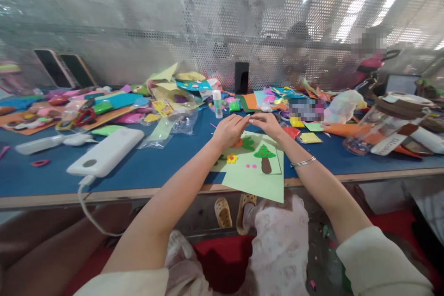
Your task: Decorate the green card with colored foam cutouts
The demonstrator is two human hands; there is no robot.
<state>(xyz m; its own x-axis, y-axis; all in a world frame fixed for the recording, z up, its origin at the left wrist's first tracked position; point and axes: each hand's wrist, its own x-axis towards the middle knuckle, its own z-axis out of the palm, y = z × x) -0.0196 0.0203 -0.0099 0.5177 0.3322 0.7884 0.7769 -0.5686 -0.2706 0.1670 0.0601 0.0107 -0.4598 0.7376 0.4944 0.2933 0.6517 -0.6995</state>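
L hand (pixel 229 130) meets R hand (pixel 266 124), grip obsc.

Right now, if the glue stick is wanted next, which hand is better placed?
Probably the left hand: it is nearer the glue stick, which stands just beyond it. The right hand is farther off, towards the red packet. The hands are together; anything held is too small to tell.

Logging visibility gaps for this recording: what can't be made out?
Head view throughout:
Anything between bare left hand and bare right hand: hidden by fingers.
Small orange shape on green paper: outline partly covered by left hand.
Thin white cable: far end hidden behind left arm.
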